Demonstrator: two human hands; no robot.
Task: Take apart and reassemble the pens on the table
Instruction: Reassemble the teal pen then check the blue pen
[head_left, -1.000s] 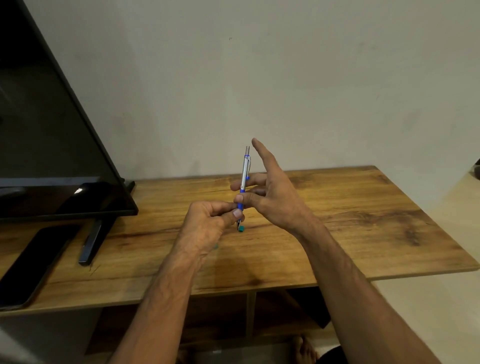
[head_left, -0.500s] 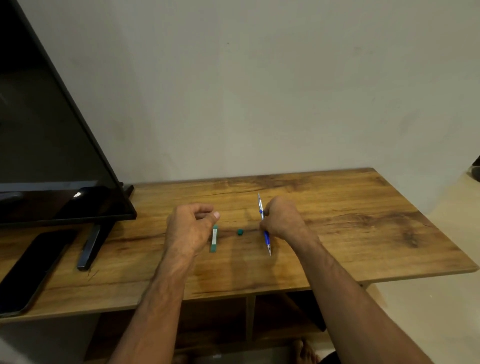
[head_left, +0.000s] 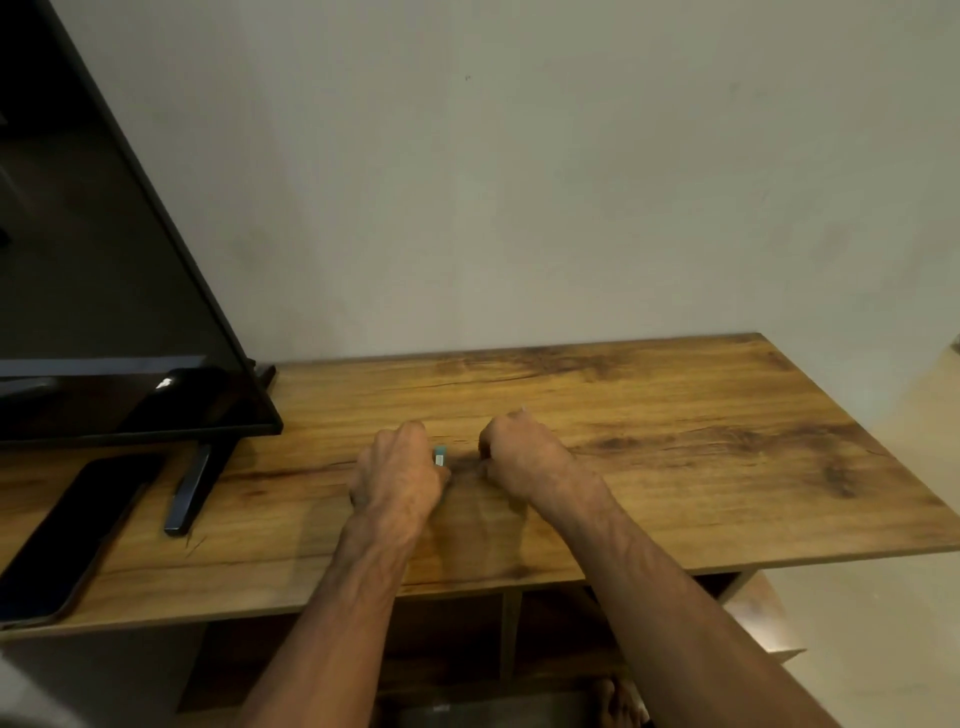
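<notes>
Your left hand (head_left: 397, 470) fingers curl at green pen piece (head_left: 440, 456), grip unclear; right hand (head_left: 519, 452) fisted, contents hidden. Pinch piece firmly, lift low over table (head_left: 675, 415).

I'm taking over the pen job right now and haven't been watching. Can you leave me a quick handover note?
Left hand: knuckles up, low on the table, fingers curled next to a teal pen piece. Whether it pinches the piece is hidden.
Right hand: curled just right of that piece. Its fingers are hidden, so I can't tell whether it holds anything.
Done: a pen seems to be apart, since the teal piece is on its own.
Left: no whole pen is in view. The other parts may be under the hands. Find them, then reassemble.
</notes>
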